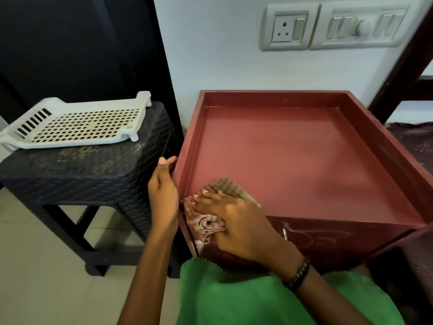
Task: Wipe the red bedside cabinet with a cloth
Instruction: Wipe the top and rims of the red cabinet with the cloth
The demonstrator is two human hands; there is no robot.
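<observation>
My green garment (246, 299) fills the bottom of the view, and both my bare forearms reach out over it. On my right wrist sits a dark band (298, 275). My right hand (236, 221) lies palm-down with fingers spread on a crumpled, checked pinkish-brown cloth (210, 219), pressing it onto the near left corner of the red bedside cabinet (304, 156), where the cloth spills over the front edge. The cabinet has a recessed top with a raised rim on the back and both sides, and it stands against the white wall. My left hand (162, 195) grips the cabinet's left rim from outside, fingertips curled over the edge. Just beside the cabinet on the left stands a dark woven-pattern plastic stool (93, 165), and a white perforated plastic tray (77, 123) rests on top of it. On the wall above the cabinet is a white socket and switch panel (335, 26). At the far right shows a dark patterned bedcover (417, 141).
</observation>
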